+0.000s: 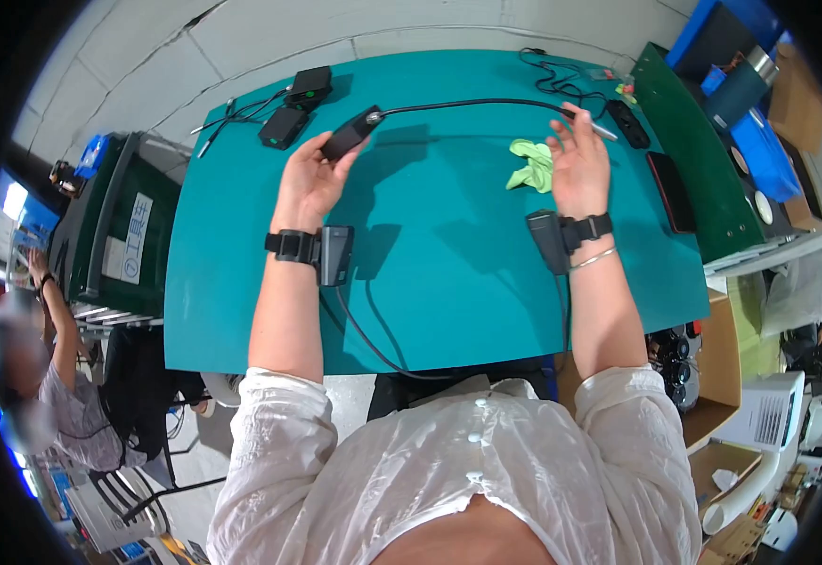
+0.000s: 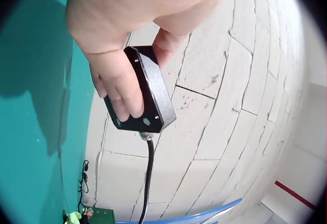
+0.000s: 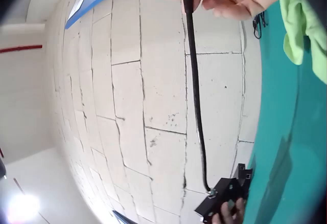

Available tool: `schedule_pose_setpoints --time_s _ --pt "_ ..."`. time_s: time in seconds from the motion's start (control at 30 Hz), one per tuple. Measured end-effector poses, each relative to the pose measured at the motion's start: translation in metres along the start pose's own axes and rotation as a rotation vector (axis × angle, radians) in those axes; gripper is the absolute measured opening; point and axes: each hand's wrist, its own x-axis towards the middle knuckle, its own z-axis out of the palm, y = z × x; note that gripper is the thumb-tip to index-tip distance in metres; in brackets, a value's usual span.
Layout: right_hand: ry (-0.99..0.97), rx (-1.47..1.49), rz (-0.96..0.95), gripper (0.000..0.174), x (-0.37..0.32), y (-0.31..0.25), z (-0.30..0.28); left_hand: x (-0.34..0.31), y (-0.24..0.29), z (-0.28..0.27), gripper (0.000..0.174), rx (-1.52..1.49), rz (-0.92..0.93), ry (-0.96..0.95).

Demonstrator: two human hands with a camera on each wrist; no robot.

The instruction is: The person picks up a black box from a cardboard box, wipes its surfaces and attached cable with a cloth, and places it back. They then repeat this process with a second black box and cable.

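Observation:
My left hand (image 1: 311, 185) grips a small black box (image 1: 349, 138) above the green table, thumb on one side and fingers across the other face in the left wrist view. From a metal connector at the box's end, a black cable (image 1: 477, 101) arches across to my right hand (image 1: 581, 174). There the thumb and a finger pinch the cable's far end, where a silver tip (image 1: 605, 133) sticks out; the other fingers are loosely bent. In the right wrist view the cable (image 3: 196, 86) runs nearly straight between both hands. A light green cloth (image 1: 531, 167) lies beside the right hand.
Two more black boxes (image 1: 284, 127) with cables lie at the table's back left. A coiled black cable (image 1: 552, 80), a power strip (image 1: 626, 123) and a dark phone-like slab (image 1: 670, 192) line the right side. A green shelf unit (image 1: 689, 169) borders the right edge; another person sits at far left.

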Motion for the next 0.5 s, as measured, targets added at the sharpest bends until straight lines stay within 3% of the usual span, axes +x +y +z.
schedule_pose_setpoints --time_s 0.1,0.3,0.37,0.5 --pt "-0.095 -0.089 -0.061 0.031 -0.001 0.002 0.001 0.005 0.004 -0.012 0.031 -0.038 0.02 0.026" --pt "-0.229 -0.019 0.061 0.031 -0.011 0.006 0.015 0.013 0.008 -0.026 0.032 -0.083 0.097 0.096" --pt "-0.244 0.011 0.084 0.03 -0.013 0.007 0.015 0.018 0.009 -0.038 0.045 -0.144 0.146 0.068" --pt "-0.286 0.09 0.151 0.018 -0.016 0.007 0.021 0.011 0.01 -0.03 0.037 -0.184 0.205 0.099"
